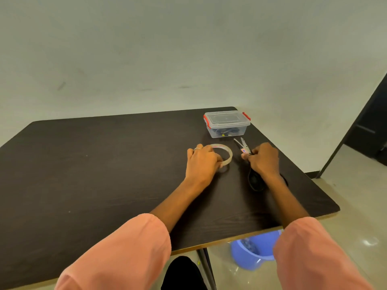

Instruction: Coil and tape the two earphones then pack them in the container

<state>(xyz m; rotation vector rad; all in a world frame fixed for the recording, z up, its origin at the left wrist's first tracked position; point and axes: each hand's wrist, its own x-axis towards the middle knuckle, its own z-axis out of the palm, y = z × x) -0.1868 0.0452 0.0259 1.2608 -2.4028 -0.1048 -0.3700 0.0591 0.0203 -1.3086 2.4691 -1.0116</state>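
Holding tape roll [222, 154] in left grip [202, 162]; right grip [263, 159] on scissors [243, 145].

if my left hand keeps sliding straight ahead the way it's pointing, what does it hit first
Probably nothing new: the left hand already touches the clear tape roll. Beyond it the dark table looks free; the clear lidded container sits further right.

Perhaps a plain office: bare wall [188, 49], dark table [104, 164].

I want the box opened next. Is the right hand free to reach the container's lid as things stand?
Probably not at once: the right hand grips the scissors. The container sits just beyond, lid on, with nothing between, so the path itself looks free.
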